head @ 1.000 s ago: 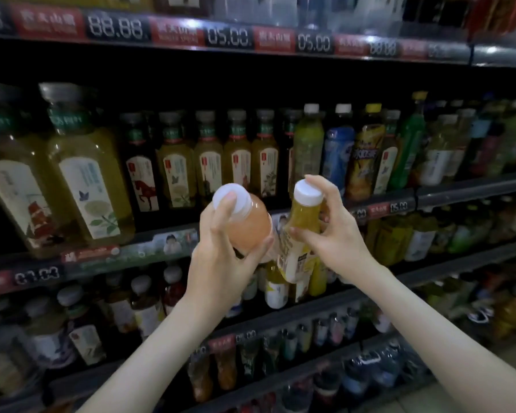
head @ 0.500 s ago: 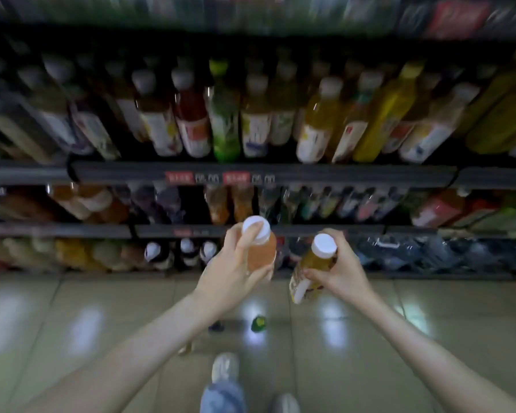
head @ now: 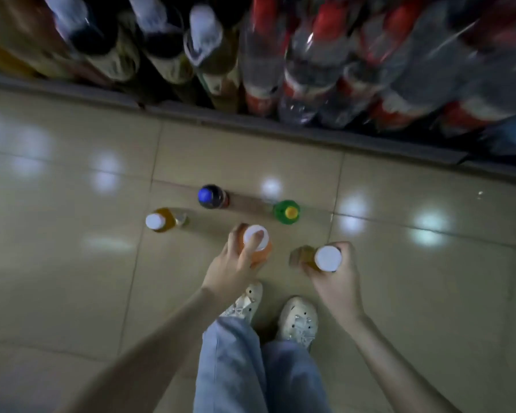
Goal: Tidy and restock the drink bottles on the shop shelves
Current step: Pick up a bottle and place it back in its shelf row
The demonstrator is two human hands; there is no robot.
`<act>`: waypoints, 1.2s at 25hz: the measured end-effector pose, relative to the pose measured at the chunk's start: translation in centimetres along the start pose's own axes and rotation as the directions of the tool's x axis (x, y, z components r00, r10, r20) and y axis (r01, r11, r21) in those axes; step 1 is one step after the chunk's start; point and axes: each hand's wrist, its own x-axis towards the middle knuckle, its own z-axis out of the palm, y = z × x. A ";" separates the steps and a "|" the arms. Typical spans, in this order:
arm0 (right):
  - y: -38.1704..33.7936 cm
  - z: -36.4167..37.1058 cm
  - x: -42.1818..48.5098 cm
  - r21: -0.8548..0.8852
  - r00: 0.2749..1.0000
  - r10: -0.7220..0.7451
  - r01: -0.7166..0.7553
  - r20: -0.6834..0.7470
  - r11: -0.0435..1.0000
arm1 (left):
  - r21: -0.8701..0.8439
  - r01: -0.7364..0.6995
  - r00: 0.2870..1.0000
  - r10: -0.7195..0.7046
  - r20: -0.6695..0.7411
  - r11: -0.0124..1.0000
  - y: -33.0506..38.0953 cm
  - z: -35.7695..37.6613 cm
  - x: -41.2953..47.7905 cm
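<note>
Fingers (head: 246,251) of the left hand (head: 236,266) clamp a white-capped orange plastic bottle (head: 258,248) and the right hand (head: 337,281) grips a white-capped yellow plastic bottle (head: 319,257), low by the tiled floor (head: 72,278), where either might topple the three standing bottles (head: 286,211).

I see glossy floor tiles (head: 72,278) mirroring the lights, clear shiny plastic bottles (head: 304,70) on the shelf (blurred), smooth white plastic caps (head: 328,258), and blue denim trousers (head: 236,368).

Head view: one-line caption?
Left hand grips an orange bottle, right hand a yellow bottle, near a dark bottle, a green bottle and an amber bottle on the floor.
</note>
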 end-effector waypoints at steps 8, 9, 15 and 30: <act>10.8 10.7 7.0 -0.223 0.974 -0.218 0.226 0.061 0.948 | 0.108 -0.057 0.998 0.053 0.037 0.993 -12.7 14.3 -0.8; 10.9 11.0 6.8 -0.262 0.967 -0.232 0.251 0.103 0.932 | 0.116 -0.037 0.998 0.031 0.050 0.993 -12.9 14.6 -1.3; 6.4 7.8 3.8 -0.384 0.930 -0.114 0.253 0.350 0.888 | 0.148 0.306 0.922 -0.331 0.199 0.941 -8.8 10.3 -3.2; -9.3 -1.2 -7.2 -0.388 0.933 -0.125 0.259 0.337 0.885 | 0.043 0.508 0.791 -0.486 0.373 0.860 4.8 -11.4 -2.9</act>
